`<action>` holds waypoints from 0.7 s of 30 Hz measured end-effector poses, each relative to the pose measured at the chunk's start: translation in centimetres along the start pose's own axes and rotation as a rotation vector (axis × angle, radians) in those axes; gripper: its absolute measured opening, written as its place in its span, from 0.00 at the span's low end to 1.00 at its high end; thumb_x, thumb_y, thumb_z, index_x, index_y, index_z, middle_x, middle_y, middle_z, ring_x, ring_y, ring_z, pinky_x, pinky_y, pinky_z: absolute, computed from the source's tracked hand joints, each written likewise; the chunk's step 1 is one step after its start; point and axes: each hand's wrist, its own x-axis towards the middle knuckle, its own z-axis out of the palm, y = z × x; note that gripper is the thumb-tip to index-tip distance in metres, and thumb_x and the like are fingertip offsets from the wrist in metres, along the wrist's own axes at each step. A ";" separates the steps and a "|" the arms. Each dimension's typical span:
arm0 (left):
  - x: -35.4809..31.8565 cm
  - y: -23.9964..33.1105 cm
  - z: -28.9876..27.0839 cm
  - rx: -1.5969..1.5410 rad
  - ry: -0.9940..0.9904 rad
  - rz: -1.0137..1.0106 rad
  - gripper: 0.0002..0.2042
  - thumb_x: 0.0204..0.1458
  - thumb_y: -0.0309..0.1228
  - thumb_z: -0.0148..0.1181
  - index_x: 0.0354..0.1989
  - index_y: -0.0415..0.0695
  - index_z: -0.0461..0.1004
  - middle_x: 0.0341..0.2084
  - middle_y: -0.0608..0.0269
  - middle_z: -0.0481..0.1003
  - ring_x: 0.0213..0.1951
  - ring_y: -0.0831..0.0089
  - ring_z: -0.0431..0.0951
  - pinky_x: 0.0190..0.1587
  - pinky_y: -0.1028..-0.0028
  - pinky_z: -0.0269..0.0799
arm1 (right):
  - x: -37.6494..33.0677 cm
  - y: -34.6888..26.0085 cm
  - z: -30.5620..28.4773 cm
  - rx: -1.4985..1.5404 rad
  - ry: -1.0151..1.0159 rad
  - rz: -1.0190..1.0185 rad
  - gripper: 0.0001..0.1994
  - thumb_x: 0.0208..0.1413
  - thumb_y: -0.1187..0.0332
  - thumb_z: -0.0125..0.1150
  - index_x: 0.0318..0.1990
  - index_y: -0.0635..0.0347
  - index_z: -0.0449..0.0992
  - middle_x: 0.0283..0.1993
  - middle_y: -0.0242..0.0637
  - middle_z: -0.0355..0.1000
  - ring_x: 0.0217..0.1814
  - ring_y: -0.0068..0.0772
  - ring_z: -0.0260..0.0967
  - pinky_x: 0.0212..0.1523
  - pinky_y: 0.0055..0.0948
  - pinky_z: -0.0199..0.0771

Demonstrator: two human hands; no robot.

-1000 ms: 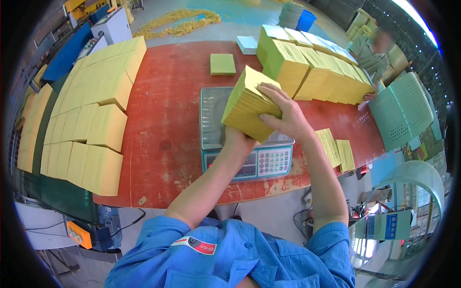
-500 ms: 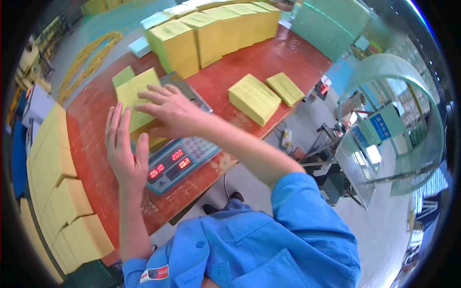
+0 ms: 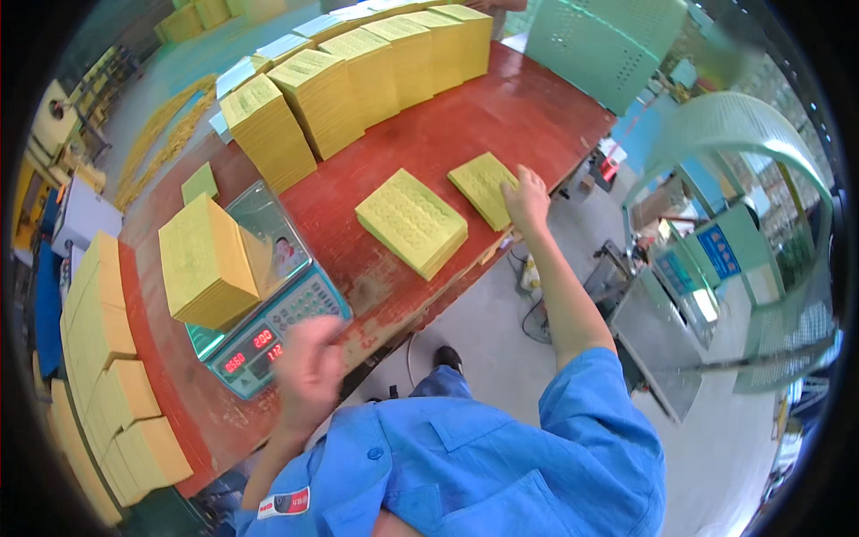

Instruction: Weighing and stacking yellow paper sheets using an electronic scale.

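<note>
My right hand [image 3: 528,201] reaches to the right edge of a thin stack of yellow embossed paper [image 3: 483,188], its thumb and fingers apart at the stack's edge. Left of that lies a thicker stack of the same paper [image 3: 412,219], flat on the red table [image 3: 358,295]. My left hand [image 3: 309,371] is smeared by motion in front of a teal digital scale [image 3: 309,304] with lit red figures; its fingers cannot be made out. On the scale's metal pan rests a tall yellow paper stack [image 3: 206,264], touched by neither hand.
Tall yellow paper stacks [image 3: 322,103] line the far side of the table. More pale yellow stacks [image 3: 98,331] stand along the left. A small green-yellow block [image 3: 199,183] lies behind the scale. A green perforated panel [image 3: 599,49] stands at the back right, a rounded mesh guard [image 3: 752,143] further right.
Both hands have left the paper on the scale. My right hand has swung right to the thin stack; my left has drawn back toward my body. The view has shifted.
</note>
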 end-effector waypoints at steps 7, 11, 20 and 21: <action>5.7 0.1 22.1 -0.137 -0.264 -0.050 0.32 0.55 0.39 0.59 0.64 0.35 0.59 0.64 0.42 0.59 0.66 0.50 0.58 0.68 0.60 0.54 | -1.3 2.7 -2.0 0.344 -0.157 -0.296 0.19 0.44 0.73 0.61 0.48 0.62 0.77 0.47 0.48 0.76 0.52 0.50 0.72 0.55 0.42 0.69; 9.9 1.5 29.1 -0.083 -0.142 -0.064 0.36 0.52 0.38 0.60 0.65 0.29 0.54 0.65 0.36 0.54 0.68 0.44 0.53 0.69 0.58 0.51 | -4.6 8.1 -1.7 0.540 -0.242 -0.038 0.24 0.50 0.74 0.63 0.56 0.67 0.68 0.49 0.46 0.71 0.52 0.42 0.69 0.52 0.37 0.70; 12.6 0.1 32.4 -0.282 0.054 -0.302 0.34 0.48 0.35 0.62 0.61 0.27 0.59 0.58 0.36 0.65 0.60 0.43 0.65 0.64 0.57 0.59 | 0.4 8.1 -4.5 1.080 -0.787 0.311 0.13 0.56 0.76 0.55 0.49 0.67 0.71 0.41 0.37 0.73 0.39 0.24 0.71 0.39 0.24 0.73; 14.1 0.9 30.2 -0.416 -0.041 -0.403 0.36 0.48 0.34 0.64 0.62 0.26 0.57 0.55 0.36 0.67 0.56 0.48 0.70 0.61 0.61 0.65 | 0.5 8.6 -4.7 1.064 -0.773 0.330 0.13 0.56 0.76 0.55 0.49 0.67 0.71 0.41 0.37 0.73 0.39 0.24 0.71 0.39 0.24 0.73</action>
